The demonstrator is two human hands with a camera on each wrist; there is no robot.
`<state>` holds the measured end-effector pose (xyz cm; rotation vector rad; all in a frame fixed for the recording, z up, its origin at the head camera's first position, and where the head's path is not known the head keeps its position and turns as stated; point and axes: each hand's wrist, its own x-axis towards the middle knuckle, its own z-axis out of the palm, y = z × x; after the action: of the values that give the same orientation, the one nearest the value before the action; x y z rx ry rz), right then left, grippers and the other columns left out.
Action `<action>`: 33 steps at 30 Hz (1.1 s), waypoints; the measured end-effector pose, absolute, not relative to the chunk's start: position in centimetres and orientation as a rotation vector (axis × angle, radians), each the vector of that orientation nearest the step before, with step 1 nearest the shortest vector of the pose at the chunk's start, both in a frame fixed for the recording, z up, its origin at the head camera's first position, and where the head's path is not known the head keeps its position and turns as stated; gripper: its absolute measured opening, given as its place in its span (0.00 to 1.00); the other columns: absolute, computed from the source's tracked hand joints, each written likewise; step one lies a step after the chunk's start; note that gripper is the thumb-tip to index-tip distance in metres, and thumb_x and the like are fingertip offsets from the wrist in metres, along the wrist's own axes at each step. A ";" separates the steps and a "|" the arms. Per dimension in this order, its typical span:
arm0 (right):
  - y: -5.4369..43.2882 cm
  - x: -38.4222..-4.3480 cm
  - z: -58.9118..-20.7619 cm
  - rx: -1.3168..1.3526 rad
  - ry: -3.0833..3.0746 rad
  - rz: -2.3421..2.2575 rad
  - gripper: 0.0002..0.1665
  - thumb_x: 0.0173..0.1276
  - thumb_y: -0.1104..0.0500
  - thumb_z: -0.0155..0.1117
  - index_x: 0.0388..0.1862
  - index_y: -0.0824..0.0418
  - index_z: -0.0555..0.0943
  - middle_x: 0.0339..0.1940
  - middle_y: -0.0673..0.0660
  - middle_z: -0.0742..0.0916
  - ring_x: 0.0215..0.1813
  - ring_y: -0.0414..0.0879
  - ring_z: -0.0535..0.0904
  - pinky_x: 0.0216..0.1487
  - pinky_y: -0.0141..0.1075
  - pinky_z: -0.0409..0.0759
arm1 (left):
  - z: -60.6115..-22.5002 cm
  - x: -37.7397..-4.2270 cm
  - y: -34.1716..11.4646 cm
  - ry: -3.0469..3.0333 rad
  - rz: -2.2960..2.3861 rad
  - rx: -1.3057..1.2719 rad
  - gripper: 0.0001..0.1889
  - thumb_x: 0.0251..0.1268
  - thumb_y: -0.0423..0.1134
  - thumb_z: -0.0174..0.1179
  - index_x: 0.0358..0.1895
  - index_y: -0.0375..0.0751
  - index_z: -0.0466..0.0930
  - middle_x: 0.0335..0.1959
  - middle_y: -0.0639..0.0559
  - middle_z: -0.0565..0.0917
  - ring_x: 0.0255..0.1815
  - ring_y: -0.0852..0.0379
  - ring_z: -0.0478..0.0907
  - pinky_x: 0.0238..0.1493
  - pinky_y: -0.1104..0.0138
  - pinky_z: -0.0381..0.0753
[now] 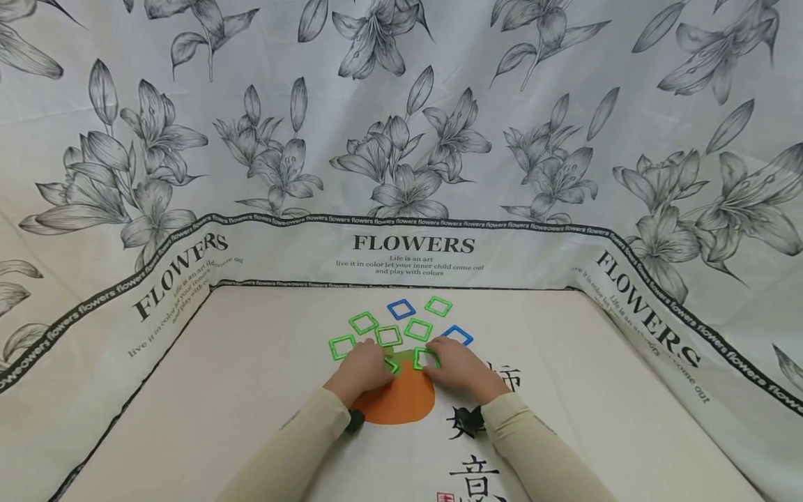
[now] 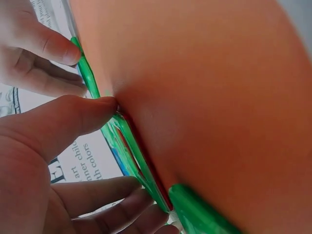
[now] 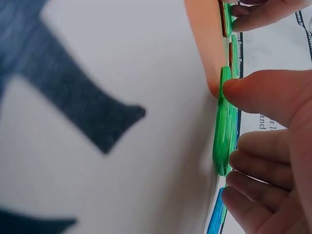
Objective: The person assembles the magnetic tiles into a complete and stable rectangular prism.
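Nine frames counted: seven green frames (image 1: pixel 416 338) and two blue frames (image 1: pixel 405 316), grouped on the far middle of the cloth (image 1: pixel 251 418).

Left hand (image 1: pixel 362 366): part-closed, fingers bent, holding one green frame by its rim between thumb and fingertips, over the far part of the orange patch (image 1: pixel 398 404). Right hand (image 1: pixel 456 364): similarly part-closed, thumb and fingers on a second green frame at the patch's far right edge. Whether either frame is off the cloth: cannot tell. The other five green lie beyond the hands; one blue sits at the far side, the other just beyond the right hand, partly covered by it.

Technique (judgement): grip thin rims lightly at the edges, thumb opposite fingertips; hard pressure may make a frame skid or the cloth bunch. Keep both frames level, move the hands slowly, and keep fingertips clear of neighbouring frames, which look easy to nudge.

Containers: none seen in any view. Frames are hollow; cloth or print shows through their middles.
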<state>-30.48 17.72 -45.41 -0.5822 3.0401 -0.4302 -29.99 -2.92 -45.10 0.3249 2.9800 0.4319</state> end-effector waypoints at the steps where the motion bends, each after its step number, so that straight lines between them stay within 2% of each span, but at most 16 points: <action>1: 17.7 -30.5 -45.4 -0.581 3.038 -0.432 0.31 0.66 0.49 0.62 0.63 0.65 0.76 0.63 0.60 0.80 0.66 0.55 0.73 0.68 0.48 0.71 | -45.1 -30.0 -2.9 2.973 0.438 0.323 0.12 0.53 0.45 0.67 0.31 0.38 0.84 0.34 0.49 0.73 0.35 0.52 0.68 0.37 0.63 0.73; 6: 17.7 -30.5 -45.6 -0.578 3.024 -0.410 0.30 0.66 0.49 0.62 0.62 0.64 0.77 0.60 0.58 0.81 0.63 0.53 0.75 0.66 0.47 0.73 | -45.1 -30.0 -2.8 2.951 0.455 0.332 0.11 0.51 0.44 0.68 0.33 0.39 0.85 0.35 0.49 0.73 0.35 0.51 0.68 0.35 0.63 0.72; 13: 17.7 -30.3 -45.4 -0.588 3.010 -0.434 0.28 0.65 0.50 0.64 0.59 0.64 0.78 0.56 0.58 0.83 0.58 0.51 0.77 0.64 0.46 0.75 | -44.9 -30.0 -2.7 2.925 0.445 0.362 0.16 0.50 0.44 0.70 0.39 0.37 0.84 0.40 0.46 0.74 0.37 0.51 0.68 0.34 0.64 0.72; 21: 17.7 -29.8 -45.4 -0.591 2.960 -0.493 0.26 0.64 0.51 0.65 0.58 0.64 0.80 0.58 0.58 0.82 0.60 0.52 0.77 0.64 0.48 0.75 | -44.4 -30.0 -2.4 2.880 0.399 0.419 0.11 0.52 0.38 0.66 0.40 0.42 0.83 0.36 0.49 0.74 0.38 0.51 0.68 0.36 0.63 0.72; 27: 17.9 -29.6 -45.2 -0.683 2.955 -0.474 0.23 0.65 0.52 0.65 0.55 0.63 0.82 0.56 0.57 0.83 0.60 0.52 0.77 0.63 0.47 0.75 | -44.1 -30.1 -2.4 2.870 0.334 0.535 0.09 0.52 0.35 0.66 0.39 0.42 0.81 0.31 0.52 0.73 0.33 0.54 0.69 0.34 0.66 0.72; 33: 17.9 -29.6 -45.2 -0.708 2.934 -0.500 0.21 0.63 0.52 0.66 0.53 0.60 0.83 0.55 0.56 0.83 0.59 0.52 0.77 0.63 0.47 0.76 | -43.8 -30.1 -2.2 2.836 0.335 0.614 0.08 0.54 0.32 0.65 0.37 0.43 0.81 0.31 0.54 0.73 0.32 0.56 0.69 0.34 0.67 0.72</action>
<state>-29.58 17.94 -45.18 -0.7079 2.9340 -0.5003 -30.13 -2.23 -43.81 0.6138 2.8357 0.3349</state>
